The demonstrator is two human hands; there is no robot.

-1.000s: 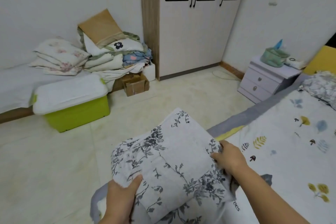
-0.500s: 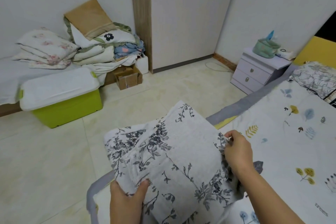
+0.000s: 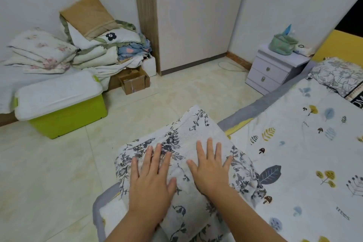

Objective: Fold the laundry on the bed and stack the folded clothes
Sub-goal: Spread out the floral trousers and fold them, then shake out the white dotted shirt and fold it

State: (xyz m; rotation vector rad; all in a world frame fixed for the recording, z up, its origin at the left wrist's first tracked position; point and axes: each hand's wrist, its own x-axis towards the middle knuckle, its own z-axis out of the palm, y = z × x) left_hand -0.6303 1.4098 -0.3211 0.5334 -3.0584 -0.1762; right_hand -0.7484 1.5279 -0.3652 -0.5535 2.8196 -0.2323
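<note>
**Both palms come down flat on folded floral garment at the bed's corner**

Half a second earlier the two hands were gripping the white garment with grey-black floral print by its edges, the left at the near corner and the right pinching the far side; now both have let go and lie flat on top of it. The left hand rests palm down on the garment's left half, fingers straight and slightly spread. The right hand lies just beside it on the right half, fingers likewise straight and fanned, thumb pointing toward the left hand. Neither hand grasps anything.

The folded garment sits on the near corner of the bed, whose white sheet printed with leaves and mushrooms has a grey border running along the floor side. The garment's far corner reaches past that border over the pale tiled floor. A small round button shows near its upper fold.

At the bed's head lies a pillow with a grey line-drawn flower pattern. Beside it stands a pale lilac two-drawer nightstand carrying a mint-green pouch. Across the room stands a white wardrobe with black bar handles. To its left, a pile of folded quilts and pillows is heaped against the wall, with an open brown cardboard box and a lime-green plastic bin with a white lid on the floor before it.
</note>
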